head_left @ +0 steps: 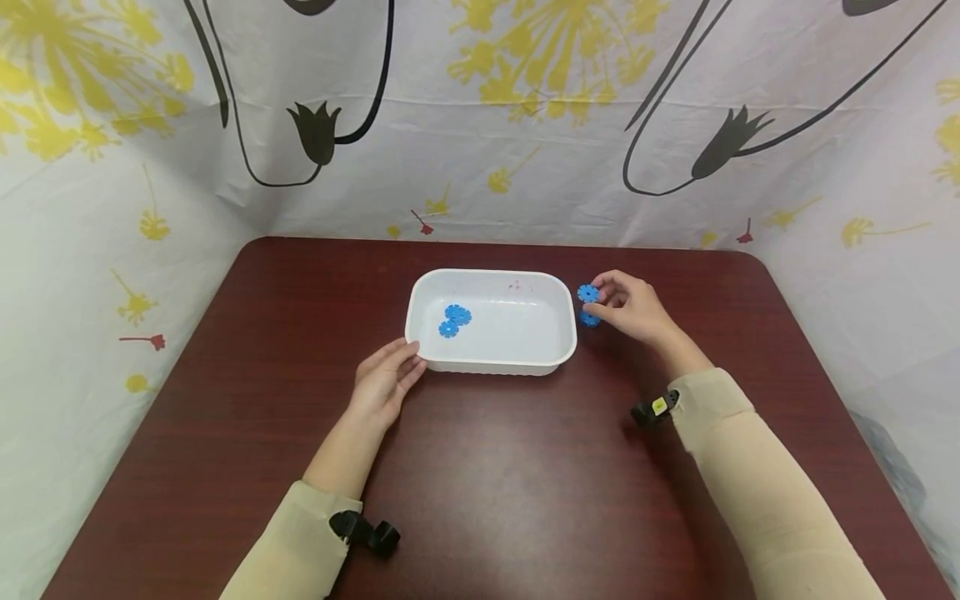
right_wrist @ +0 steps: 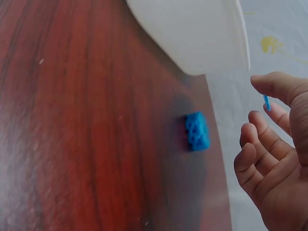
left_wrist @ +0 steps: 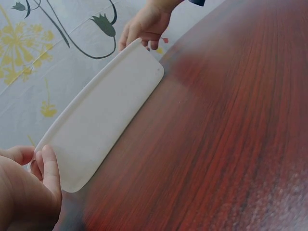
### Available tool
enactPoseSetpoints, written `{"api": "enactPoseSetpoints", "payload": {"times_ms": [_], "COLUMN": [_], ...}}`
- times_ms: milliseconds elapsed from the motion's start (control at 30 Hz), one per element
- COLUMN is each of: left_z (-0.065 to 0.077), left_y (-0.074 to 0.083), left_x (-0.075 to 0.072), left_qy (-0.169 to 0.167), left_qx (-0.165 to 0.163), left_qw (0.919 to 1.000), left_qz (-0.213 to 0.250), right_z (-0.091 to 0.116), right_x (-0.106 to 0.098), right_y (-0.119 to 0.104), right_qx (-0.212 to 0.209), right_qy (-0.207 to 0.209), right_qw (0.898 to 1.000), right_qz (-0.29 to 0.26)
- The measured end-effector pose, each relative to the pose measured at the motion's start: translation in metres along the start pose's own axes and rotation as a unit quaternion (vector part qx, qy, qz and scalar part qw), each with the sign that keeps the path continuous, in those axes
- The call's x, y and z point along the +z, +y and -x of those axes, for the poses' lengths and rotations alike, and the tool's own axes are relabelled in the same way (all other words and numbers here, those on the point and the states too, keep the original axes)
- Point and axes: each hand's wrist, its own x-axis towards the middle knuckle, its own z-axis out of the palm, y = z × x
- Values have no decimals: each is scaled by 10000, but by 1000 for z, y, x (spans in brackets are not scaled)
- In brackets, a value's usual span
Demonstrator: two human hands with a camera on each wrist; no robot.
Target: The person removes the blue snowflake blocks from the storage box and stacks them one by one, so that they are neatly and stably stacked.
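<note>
My left hand (head_left: 382,385) grips the near left corner of a white plastic tray (head_left: 491,367), and the left wrist view shows its fingers at the rim. Several blue notched discs (head_left: 450,328) lie overlapping inside the tray, toward its left side. Off the tray's right end, my right hand (head_left: 630,310) pinches one blue notched disc (head_left: 588,293) between thumb and fingertip. That disc appears nearly edge-on in the right wrist view. Below the hand, a short stack of blue discs (right_wrist: 197,131) stands on the table, partly hidden by the thumb in the head view.
The tray stands on a dark red-brown wooden table (head_left: 510,467), near its far edge. White cloth (head_left: 480,200) printed with yellow and dark green flowers hangs behind and at both sides. A small black camera (head_left: 654,408) is strapped to the right wrist, another (head_left: 367,533) to the left.
</note>
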Motion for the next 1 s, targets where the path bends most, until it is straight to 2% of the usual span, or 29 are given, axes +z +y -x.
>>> {"api": "enactPoseSetpoints", "payload": {"times_ms": [600,800,1000], "left_z": [1,0,3], "left_y": [2,1,1], "left_x": [1,0,0], "left_qy": [7,-15,-90], "left_qx": [-11,-1,141], "left_qw": [10000,10000,9998], "left_qz": [-1,10,54], "right_z": [2,4,4], "right_x": [4,4,5], "right_y": [31,32,31], "right_qx": [166,286,327], "right_qy": [-231,-415,-542], "right_qw": [9987,9980,9970], "right_qz": [413,375,444]}}
